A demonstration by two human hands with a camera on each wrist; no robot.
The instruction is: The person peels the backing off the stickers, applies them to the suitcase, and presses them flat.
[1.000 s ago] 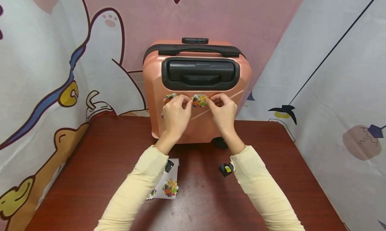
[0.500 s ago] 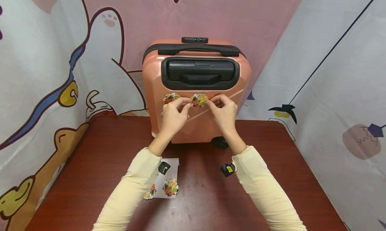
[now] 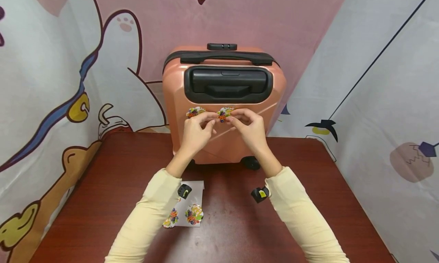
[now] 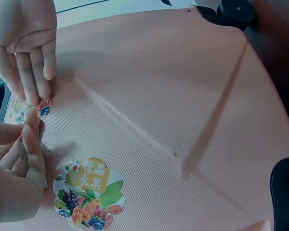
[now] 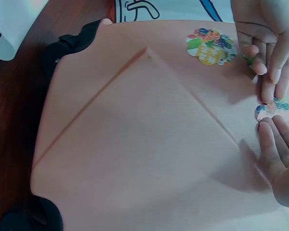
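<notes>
- So, a round, scallop-edged sticker printed with colourful fruit (image 3: 223, 114) is up against the front of a salmon-pink hard-shell suitcase (image 3: 226, 148), about midway between its side edges, just below the black plastic handle recess (image 3: 228, 84)
- Left hand (image 3: 199, 130) has thumb and index tips pinching that sticker's left edge
- Right hand (image 3: 252, 130) has thumb and index bent, tips close together over the right side of it, can't tell if they're pinching or just pressing
- A second fruit sticker (image 3: 195, 111) is nearer the suitcase's left edge, just beside the left hand, and a third fruit sticker (image 4: 89, 192) sits below that, best seen from the wrists
- Suitcase stands upright at the far edge of a reddish-brown wooden table (image 3: 130, 171), between the two far corners
- White paper sheet (image 3: 197, 196) lies on the table in front of the suitcase, one fruit sticker (image 3: 194, 214) at its near right corner, partly tucked under the cream left sleeve (image 3: 147, 221) on the other side
</notes>
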